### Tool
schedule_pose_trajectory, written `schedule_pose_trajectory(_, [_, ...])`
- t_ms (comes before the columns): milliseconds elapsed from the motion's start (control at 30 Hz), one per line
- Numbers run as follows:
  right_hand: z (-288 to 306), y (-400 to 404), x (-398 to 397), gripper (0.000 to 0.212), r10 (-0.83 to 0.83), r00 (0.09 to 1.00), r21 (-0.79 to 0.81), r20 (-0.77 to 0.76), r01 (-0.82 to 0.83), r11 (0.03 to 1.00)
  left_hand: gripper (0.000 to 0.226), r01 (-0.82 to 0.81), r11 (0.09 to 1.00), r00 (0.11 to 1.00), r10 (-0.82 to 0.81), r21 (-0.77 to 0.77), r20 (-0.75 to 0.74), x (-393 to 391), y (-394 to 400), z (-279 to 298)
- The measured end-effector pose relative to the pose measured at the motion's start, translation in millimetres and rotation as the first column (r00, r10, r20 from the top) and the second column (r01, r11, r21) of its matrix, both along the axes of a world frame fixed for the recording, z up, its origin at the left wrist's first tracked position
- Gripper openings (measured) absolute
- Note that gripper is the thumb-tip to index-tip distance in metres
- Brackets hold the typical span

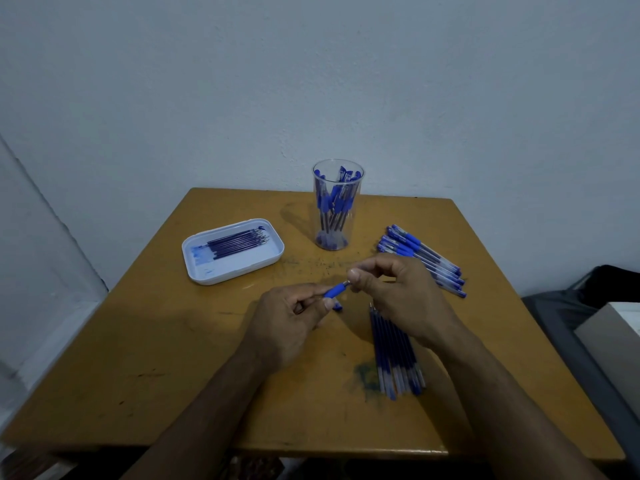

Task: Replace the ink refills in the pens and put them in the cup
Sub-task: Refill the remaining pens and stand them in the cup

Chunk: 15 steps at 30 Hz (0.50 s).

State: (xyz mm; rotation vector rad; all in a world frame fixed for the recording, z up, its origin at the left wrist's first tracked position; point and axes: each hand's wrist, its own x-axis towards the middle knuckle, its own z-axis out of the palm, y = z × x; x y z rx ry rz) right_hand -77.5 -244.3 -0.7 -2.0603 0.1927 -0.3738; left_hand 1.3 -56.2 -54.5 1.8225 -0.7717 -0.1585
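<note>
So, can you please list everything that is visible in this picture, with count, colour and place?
table: one, yellow-brown, stained with ink, under everything
cup: one, clear, far middle of the table, holds many blue pens
tray: one, white, left of the cup, holds a bundle of dark refills
loose pens: several, blue and clear, right of the cup
refills on table: several, blue, near right, partly under the right wrist
held pen: one, blue grip, between both hands
dark objects: unclear, right of the table
left hand: holds the pen's grip
right hand: pinches the pen's tip
</note>
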Motion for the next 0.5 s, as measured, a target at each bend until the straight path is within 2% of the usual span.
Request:
schedule_pose_trajectory(67, [0.3,-0.8,-0.8,0.008,0.047,0.999,0.078,-0.013,-0.046,0.996,0.023,0.009,1.0,1.0,-0.009,-0.003,0.008,-0.1,-0.4,-0.7])
schedule_pose_trajectory(100, [-0.7,-0.9,-0.6,0.01,0.036,0.999,0.063,-0.018,-0.034,0.997,0.024,0.013,1.0,1.0,-0.013,-0.005,0.011,0.0,-0.4,-1.0])
schedule_pose_trajectory(233, [-3.9,0.0,1.5,0.039,-0.073,0.997,-0.104,-0.037,0.069,0.992,0.026,0.01,1.0,1.0,-0.01,-0.009,-0.004,0.5,-0.6,-3.1])
schedule_pose_trajectory(300, [-1.6,-1.1,-0.4,0.029,-0.027,0.999,-0.072,-0.031,0.025,0.997,0.025,0.008,1.0,1.0,-0.008,-0.011,0.0,0.9,-0.3,-3.6])
schedule_pose_trajectory(400, [2.1,-3.2,-3.1,0.012,0.079,0.995,0.062,-0.054,-0.075,0.995,0.025,0.011,1.0,1.0,-0.011,-0.012,-0.003,1.7,-0.3,-4.2])
schedule_pose_trajectory(467, [0.8,-2.9,-2.5,0.006,0.042,0.997,0.009,-0.065,-0.042,0.999,0.027,0.018,1.0,1.0,-0.018,-0.011,-0.005,1.8,-0.5,-4.7])
schedule_pose_trajectory(500, [-0.8,-2.7,-1.5,0.013,0.009,0.997,-0.04,-0.073,-0.012,0.999,0.028,0.02,1.0,1.0,-0.02,-0.013,-0.002,1.3,-0.6,-4.4])
